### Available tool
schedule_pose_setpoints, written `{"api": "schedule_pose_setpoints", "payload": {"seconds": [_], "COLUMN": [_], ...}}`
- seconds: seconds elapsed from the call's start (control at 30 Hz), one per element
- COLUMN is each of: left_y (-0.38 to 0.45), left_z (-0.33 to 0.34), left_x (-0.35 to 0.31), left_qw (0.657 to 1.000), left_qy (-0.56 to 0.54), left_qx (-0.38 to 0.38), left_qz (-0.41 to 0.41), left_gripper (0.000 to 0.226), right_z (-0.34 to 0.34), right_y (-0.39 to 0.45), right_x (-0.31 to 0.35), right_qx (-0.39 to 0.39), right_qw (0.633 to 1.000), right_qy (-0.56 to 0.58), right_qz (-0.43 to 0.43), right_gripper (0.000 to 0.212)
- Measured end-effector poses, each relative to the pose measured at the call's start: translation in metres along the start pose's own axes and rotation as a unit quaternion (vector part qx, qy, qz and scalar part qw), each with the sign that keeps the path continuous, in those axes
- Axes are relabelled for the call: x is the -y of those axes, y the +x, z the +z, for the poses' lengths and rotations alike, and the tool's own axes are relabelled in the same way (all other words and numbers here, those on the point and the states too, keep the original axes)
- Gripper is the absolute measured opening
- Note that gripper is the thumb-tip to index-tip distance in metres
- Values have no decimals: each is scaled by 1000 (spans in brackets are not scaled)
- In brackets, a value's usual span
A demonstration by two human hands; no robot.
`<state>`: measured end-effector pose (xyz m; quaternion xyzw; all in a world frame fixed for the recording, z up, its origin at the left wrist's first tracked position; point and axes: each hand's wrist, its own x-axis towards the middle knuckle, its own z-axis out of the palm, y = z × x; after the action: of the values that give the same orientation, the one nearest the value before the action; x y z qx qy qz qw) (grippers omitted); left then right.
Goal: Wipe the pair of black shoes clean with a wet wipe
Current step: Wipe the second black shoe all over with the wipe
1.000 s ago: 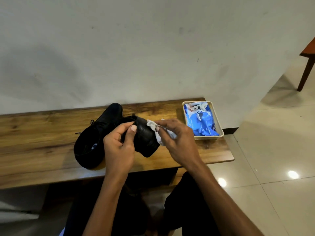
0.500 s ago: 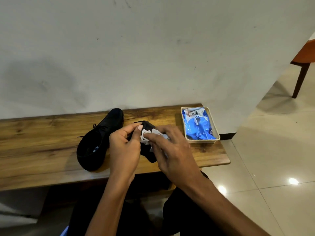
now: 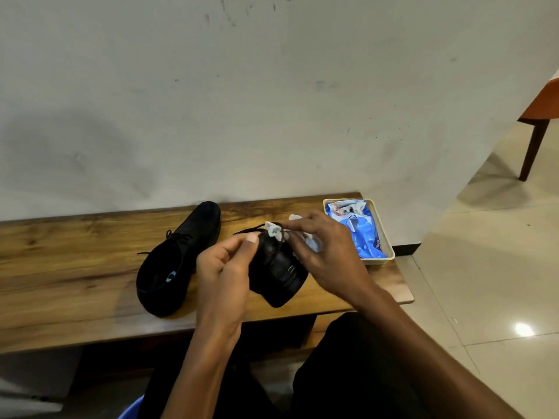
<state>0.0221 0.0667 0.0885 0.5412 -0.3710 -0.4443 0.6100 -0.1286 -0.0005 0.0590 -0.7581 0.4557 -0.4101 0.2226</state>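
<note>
Head view. Right of centre, a shallow cream tray [image 3: 390, 252] sits at the right end of the wooden bench [image 3: 75, 267]; it contains a blue wet-wipe pack [image 3: 363, 234] with crumpled white material at its upper end. At centre frame, the left hand [image 3: 225, 267] grips one black shoe [image 3: 276, 273] from the left side, thumb raised against the upper, holding it lifted above the bench edge. The right hand [image 3: 326, 252] comes in from the lower right, fingers curled round a white wet wipe [image 3: 273, 229] pressed on the laced top of that shoe. The second black shoe [image 3: 178, 258] lies on the bench, left of centre, opening toward the camera, untouched by either hand. A chair leg [image 3: 534, 146] shows at the right edge.
</note>
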Motion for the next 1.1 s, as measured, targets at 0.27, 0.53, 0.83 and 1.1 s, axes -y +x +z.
{"api": "schedule_pose_setpoints", "payload": {"seconds": [0.27, 0.53, 0.83, 1.1], "left_y": [4, 9, 18, 22], "left_z": [-10, -20, -68, -106], "left_x": [0, -1, 4, 21], "left_qw": [999, 996, 987, 979], "left_qy": [13, 19, -116, -150], "left_qx": [-36, -76, -110, -126], "left_qz": [33, 33, -25, -52], "left_gripper": [20, 23, 23, 26], "right_z": [3, 15, 98, 133], "right_y": [-22, -30, 4, 45], "right_x": [21, 14, -34, -80], "right_qx": [-8, 6, 11, 90], "right_qw": [997, 980, 970, 965], "right_qy": [83, 187, 225, 111], "right_qz": [6, -67, 94, 220], "right_gripper": [16, 21, 22, 21]}}
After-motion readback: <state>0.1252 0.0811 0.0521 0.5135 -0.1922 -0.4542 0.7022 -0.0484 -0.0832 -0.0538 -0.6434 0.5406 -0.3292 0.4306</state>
